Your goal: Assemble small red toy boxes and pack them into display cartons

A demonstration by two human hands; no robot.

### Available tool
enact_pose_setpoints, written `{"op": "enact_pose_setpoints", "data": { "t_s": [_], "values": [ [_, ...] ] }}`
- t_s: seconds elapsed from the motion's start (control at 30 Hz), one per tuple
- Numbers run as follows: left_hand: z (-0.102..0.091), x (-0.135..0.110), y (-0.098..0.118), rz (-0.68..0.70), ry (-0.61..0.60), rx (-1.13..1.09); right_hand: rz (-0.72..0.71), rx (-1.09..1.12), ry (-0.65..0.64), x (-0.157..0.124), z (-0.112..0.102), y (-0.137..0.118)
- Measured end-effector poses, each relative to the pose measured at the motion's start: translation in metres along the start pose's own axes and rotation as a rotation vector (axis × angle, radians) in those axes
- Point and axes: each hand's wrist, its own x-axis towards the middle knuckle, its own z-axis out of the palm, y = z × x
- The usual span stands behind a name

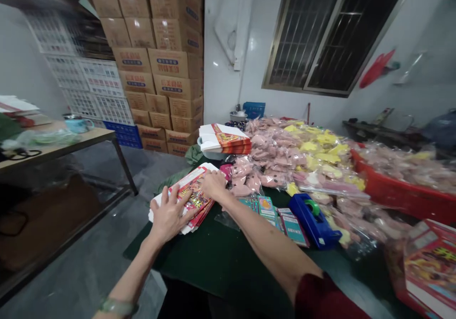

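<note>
A stack of flat red-and-white printed cartons (195, 193) lies at the left end of the dark green table. My left hand (170, 218) rests on the top carton with its fingers spread. At the far right edge of the same stack, my right hand (213, 185) has its fingers curled onto the top carton; their tips are partly hidden. Just beyond the right hand lie clear-bagged pink plush pieces (245, 169). Under the right forearm are several teal printed cards (267, 208), with a blue tape dispenser (315, 221) beside them.
More flat cartons (226, 138) sit on a pale container behind. Bagged yellow pieces (320, 150) heap up at the back, beside a red bin (402, 193). A formed printed box (431, 266) stands at right. Brown cartons (174, 67) are stacked by the wall; another table (96, 136) is left.
</note>
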Motion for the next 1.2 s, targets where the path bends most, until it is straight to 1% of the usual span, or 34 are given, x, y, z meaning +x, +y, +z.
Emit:
{"op": "enact_pose_setpoints", "data": {
  "t_s": [0.07, 0.13, 0.2, 0.27, 0.33, 0.37, 0.4, 0.47, 0.53, 0.6, 0.7, 0.73, 0.77, 0.8, 0.83, 0.9, 0.93, 0.97, 1.0, 1.03, 1.07, 1.13, 1.17, 1.2],
  "values": [
    [0.006, -0.004, 0.002, -0.031, 0.052, 0.001, 0.037, -0.025, 0.016, 0.004, 0.006, -0.008],
    [0.004, -0.007, 0.002, -0.043, 0.103, -0.021, 0.068, -0.029, 0.051, 0.006, -0.002, -0.013],
    [-0.008, -0.01, 0.001, -0.029, 0.161, -0.069, 0.078, -0.006, 0.08, 0.006, -0.022, -0.015],
    [-0.026, -0.013, 0.003, -0.019, 0.24, -0.121, 0.057, 0.043, 0.082, -0.002, -0.048, -0.015],
    [-0.044, -0.02, 0.013, -0.004, 0.321, -0.182, 0.018, 0.109, 0.058, -0.022, -0.074, -0.014],
    [-0.051, -0.024, 0.022, 0.021, 0.337, -0.242, -0.01, 0.163, 0.046, -0.038, -0.087, -0.013],
    [-0.056, -0.03, 0.034, 0.062, 0.329, -0.335, -0.044, 0.228, 0.039, -0.056, -0.098, -0.011],
    [-0.059, -0.044, 0.063, 0.135, 0.282, -0.592, -0.14, 0.433, 0.066, -0.095, -0.118, -0.005],
    [-0.055, -0.059, 0.095, 0.179, 0.229, -0.833, -0.187, 0.53, 0.104, -0.132, -0.134, 0.005],
    [-0.051, -0.071, 0.126, 0.232, 0.084, -1.07, -0.188, 0.518, 0.125, -0.159, -0.145, 0.017],
    [-0.047, -0.079, 0.16, 0.293, -0.198, -1.358, -0.166, 0.457, 0.158, -0.18, -0.155, 0.033],
    [-0.046, -0.079, 0.167, 0.286, -0.27, -1.431, -0.169, 0.417, 0.204, -0.185, -0.158, 0.037],
    [-0.045, -0.079, 0.172, 0.255, -0.319, -1.5, -0.191, 0.356, 0.283, -0.19, -0.16, 0.041],
    [-0.044, -0.078, 0.175, 0.204, -0.342, -1.564, -0.233, 0.275, 0.393, -0.195, -0.163, 0.044],
    [-0.043, -0.076, 0.175, 0.138, -0.34, -1.615, -0.279, 0.189, 0.532, -0.201, -0.165, 0.047],
    [-0.039, -0.073, 0.17, 0.015, -0.276, -1.638, -0.328, 0.076, 0.815, -0.212, -0.167, 0.053],
    [-0.035, -0.071, 0.165, -0.014, -0.225, -1.603, -0.308, 0.074, 0.908, -0.217, -0.165, 0.057],
    [-0.031, -0.069, 0.16, -0.015, -0.174, -1.545, -0.255, 0.113, 0.949, -0.221, -0.162, 0.062],
    [-0.026, -0.067, 0.155, 0.001, -0.132, -1.483, -0.183, 0.186, 0.937, -0.223, -0.156, 0.067],
    [-0.021, -0.065, 0.151, 0.02, -0.098, -1.43, -0.114, 0.282, 0.885, -0.223, -0.147, 0.073],
    [-0.015, -0.064, 0.147, 0.036, -0.071, -1.391, -0.064, 0.385, 0.806, -0.222, -0.137, 0.078],
    [-0.004, -0.061, 0.145, 0.043, -0.04, -1.356, -0.029, 0.561, 0.67, -0.218, -0.116, 0.087],
    [0.0, -0.06, 0.145, 0.042, -0.032, -1.35, -0.035, 0.615, 0.64, -0.215, -0.106, 0.09],
    [0.003, -0.059, 0.145, 0.045, -0.028, -1.348, -0.049, 0.64, 0.637, -0.214, -0.098, 0.093]
  ]
}}
